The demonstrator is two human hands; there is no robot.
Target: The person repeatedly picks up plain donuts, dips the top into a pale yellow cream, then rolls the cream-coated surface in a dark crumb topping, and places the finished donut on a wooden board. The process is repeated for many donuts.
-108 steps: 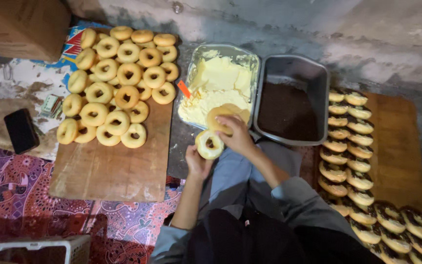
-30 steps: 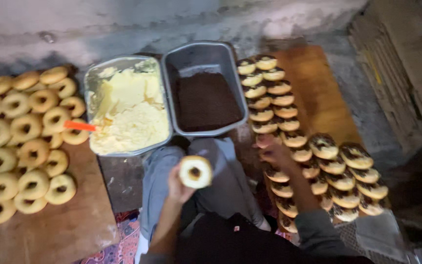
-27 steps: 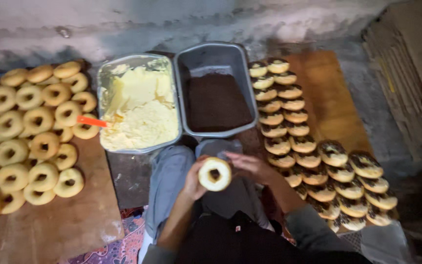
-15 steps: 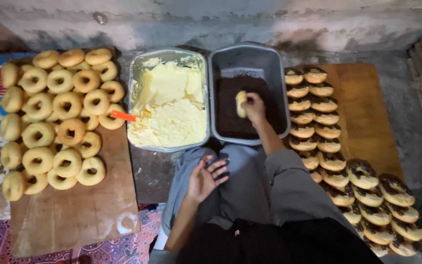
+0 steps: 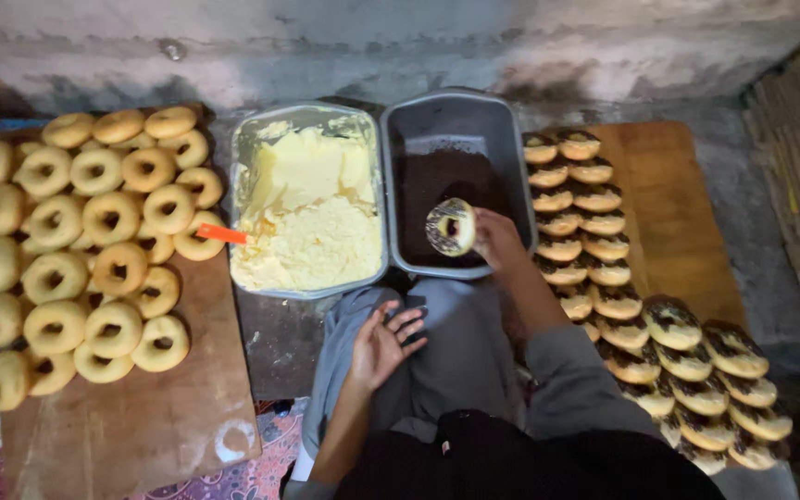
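Head view showed us our right hand (image 5: 497,236) pinching a ring-shaped doughnut coated in dark chocolate sprinkles (image 5: 450,227) by its right rim, fingers closed on it, thumb side hidden from us. The doughnut was held above the near edge of the grey rectangular tray of dark sprinkles (image 5: 456,167), not resting in it as far as we could tell. It stood almost on edge, its coated face and hole turned toward us and slightly left, so its flat plane ran roughly up and down and its axis through the hole pointed back at us.

From the hand, the doughnut lay directly to the left, touching the fingertips. The rows of finished chocolate-topped doughnuts (image 5: 604,250) on the brown wooden board (image 5: 668,204) lay just to the right of that hand, nearer to it than to the other.

Our left hand (image 5: 381,343) rested open, palm up, fingers loosely spread, on the grey trouser leg (image 5: 456,352), holding nothing. Left of it sat the metal tray of pale yellow cream (image 5: 307,213) with an orange-handled spreader (image 5: 221,233), then plain golden ring doughnuts (image 5: 94,250) on another wooden board (image 5: 159,417).
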